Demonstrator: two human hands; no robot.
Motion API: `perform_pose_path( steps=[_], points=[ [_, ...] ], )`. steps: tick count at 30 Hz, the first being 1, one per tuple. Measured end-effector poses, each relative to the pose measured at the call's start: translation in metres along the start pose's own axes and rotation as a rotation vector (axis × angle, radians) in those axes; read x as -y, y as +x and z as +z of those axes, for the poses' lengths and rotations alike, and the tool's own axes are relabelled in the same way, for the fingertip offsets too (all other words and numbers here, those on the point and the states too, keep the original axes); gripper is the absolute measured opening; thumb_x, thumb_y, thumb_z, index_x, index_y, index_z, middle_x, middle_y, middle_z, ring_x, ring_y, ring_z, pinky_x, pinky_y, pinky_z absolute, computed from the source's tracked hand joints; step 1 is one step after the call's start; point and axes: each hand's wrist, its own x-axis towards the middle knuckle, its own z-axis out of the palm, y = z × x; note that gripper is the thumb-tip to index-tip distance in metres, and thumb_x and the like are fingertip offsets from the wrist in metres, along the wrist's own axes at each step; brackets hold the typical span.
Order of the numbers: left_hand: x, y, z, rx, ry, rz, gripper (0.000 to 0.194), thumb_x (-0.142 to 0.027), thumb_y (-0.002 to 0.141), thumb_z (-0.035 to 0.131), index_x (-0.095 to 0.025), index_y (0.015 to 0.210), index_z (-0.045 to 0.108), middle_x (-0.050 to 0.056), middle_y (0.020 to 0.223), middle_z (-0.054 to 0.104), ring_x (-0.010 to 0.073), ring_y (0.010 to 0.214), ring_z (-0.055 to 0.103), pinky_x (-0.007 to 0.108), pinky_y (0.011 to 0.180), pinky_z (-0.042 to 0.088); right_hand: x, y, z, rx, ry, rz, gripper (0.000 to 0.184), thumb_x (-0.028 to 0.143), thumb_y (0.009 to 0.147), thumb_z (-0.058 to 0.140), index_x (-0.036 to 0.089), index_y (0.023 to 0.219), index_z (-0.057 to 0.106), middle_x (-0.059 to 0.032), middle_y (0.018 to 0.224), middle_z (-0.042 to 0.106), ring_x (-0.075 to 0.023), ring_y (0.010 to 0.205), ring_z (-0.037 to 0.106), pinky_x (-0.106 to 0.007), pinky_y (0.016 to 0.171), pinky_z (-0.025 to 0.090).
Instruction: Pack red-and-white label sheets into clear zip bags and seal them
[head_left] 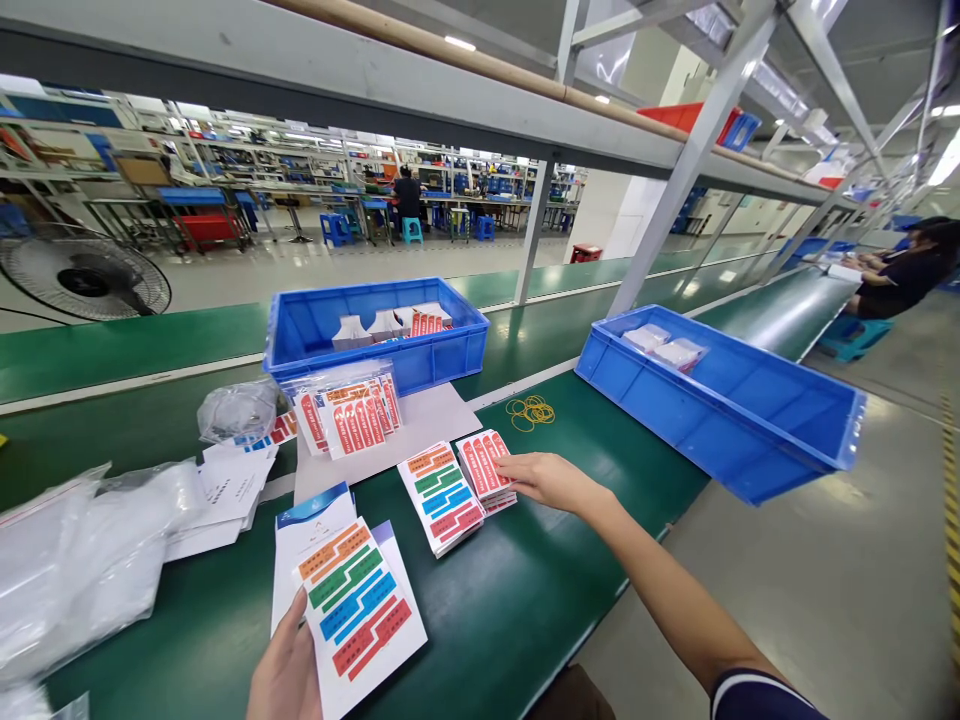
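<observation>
My left hand [286, 668] is closed on a fanned set of papers at the lower left. On top of this set is a sticker sheet [360, 600] with orange, green, blue and red strips, and behind it a leaflet with a blue top edge [315, 505]. My right hand [551, 480] reaches over the belt with fingers stretched out, their tips touching the right side of a stack of red-and-white sticker sheets [484, 462]. Its thumb is hidden. Just left of that stack lies a pile of multicoloured sticker sheets [441, 497].
Behind stand a blue bin [375, 350] with bundled papers and, to the right, another blue bin [720, 400] with bagged packs. Filled clear bags [349, 412] lean before the first. Yellow rubber bands [531, 412], white leaflets [225, 495] and plastic bags [90, 570] lie on the green belt.
</observation>
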Motion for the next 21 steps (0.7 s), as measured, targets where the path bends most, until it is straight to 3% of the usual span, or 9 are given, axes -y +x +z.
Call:
perform_pose_path(
  steps=[4, 7, 9, 11, 12, 15, 18, 21],
  points=[
    [0.000, -0.001, 0.002, 0.033, -0.010, 0.032, 0.073, -0.026, 0.075, 0.066, -0.030, 0.142, 0.035, 0.008, 0.109, 0.069, 0.0393, 0.106, 0.059, 0.053, 0.087, 0.052, 0.010, -0.001, -0.003, -0.164, -0.050, 0.046, 0.028, 0.015, 0.092, 0.044, 0.023, 0.111, 0.064, -0.0036, 0.110, 0.068, -0.0169, 0.099, 0.065, -0.026, 0.084, 0.053],
    [0.005, 0.001, 0.003, 0.045, -0.040, -0.010, 0.071, -0.029, 0.076, 0.066, -0.029, 0.141, 0.037, 0.008, 0.108, 0.070, 0.0384, 0.105, 0.060, 0.053, 0.087, 0.052, 0.044, 0.001, 0.004, -0.521, -0.100, 0.060, 0.037, 0.008, 0.090, 0.040, 0.014, 0.123, 0.056, -0.0109, 0.115, 0.065, -0.0195, 0.111, 0.060, -0.032, 0.094, 0.049],
    [0.011, 0.002, 0.004, 0.051, -0.045, -0.008, 0.069, -0.030, 0.076, 0.067, -0.027, 0.139, 0.039, 0.009, 0.107, 0.070, 0.0376, 0.104, 0.061, 0.052, 0.087, 0.052, 0.082, 0.004, 0.016, -0.716, -0.077, -0.089, 0.040, 0.006, 0.087, 0.043, 0.011, 0.125, 0.053, -0.0107, 0.117, 0.064, -0.0190, 0.118, 0.055, -0.032, 0.100, 0.045],
    [0.018, 0.002, 0.006, 0.067, -0.024, 0.029, 0.071, -0.031, 0.072, 0.071, -0.023, 0.137, 0.043, 0.011, 0.108, 0.069, 0.0373, 0.101, 0.063, 0.051, 0.087, 0.052, 0.125, 0.007, 0.033, -0.600, 0.021, -0.267, 0.032, 0.010, 0.088, 0.045, 0.011, 0.118, 0.057, -0.0074, 0.116, 0.065, -0.0180, 0.119, 0.054, -0.031, 0.104, 0.042],
    [0.021, 0.002, 0.007, 0.080, 0.009, 0.046, 0.073, -0.029, 0.070, 0.073, -0.021, 0.136, 0.044, 0.012, 0.108, 0.069, 0.0370, 0.099, 0.063, 0.050, 0.086, 0.052, 0.144, 0.008, 0.042, -0.489, 0.051, -0.298, 0.027, 0.013, 0.089, 0.047, 0.013, 0.113, 0.059, -0.0053, 0.116, 0.065, -0.0171, 0.117, 0.055, -0.032, 0.106, 0.039],
    [0.021, -0.002, 0.005, 0.118, 0.232, 0.099, 0.071, -0.023, 0.065, 0.078, -0.014, 0.129, 0.049, 0.014, 0.105, 0.069, 0.0343, 0.094, 0.066, 0.046, 0.085, 0.053, 0.182, 0.009, 0.058, -0.350, 0.183, -0.356, 0.020, 0.025, 0.091, 0.049, 0.016, 0.103, 0.061, -0.0022, 0.108, 0.068, -0.0154, 0.111, 0.058, -0.031, 0.109, 0.034],
    [0.006, -0.016, 0.001, 0.212, 0.615, 0.173, 0.058, -0.029, 0.071, 0.075, -0.012, 0.122, 0.053, 0.014, 0.101, 0.069, 0.0315, 0.089, 0.066, 0.043, 0.082, 0.053, 0.185, 0.011, 0.053, -0.357, 0.323, -0.256, 0.026, 0.025, 0.090, 0.052, 0.018, 0.114, 0.057, -0.0018, 0.117, 0.065, -0.0146, 0.116, 0.054, -0.029, 0.108, 0.033],
    [-0.014, -0.039, 0.003, 0.329, 1.150, 0.302, 0.043, -0.039, 0.080, 0.062, -0.015, 0.116, 0.058, 0.012, 0.107, 0.067, 0.0286, 0.093, 0.063, 0.040, 0.085, 0.050, 0.174, 0.017, 0.045, -0.382, 0.513, -0.067, 0.049, 0.023, 0.085, 0.059, 0.020, 0.131, 0.045, -0.0042, 0.133, 0.053, -0.0162, 0.127, 0.044, -0.031, 0.109, 0.032]
  ],
)
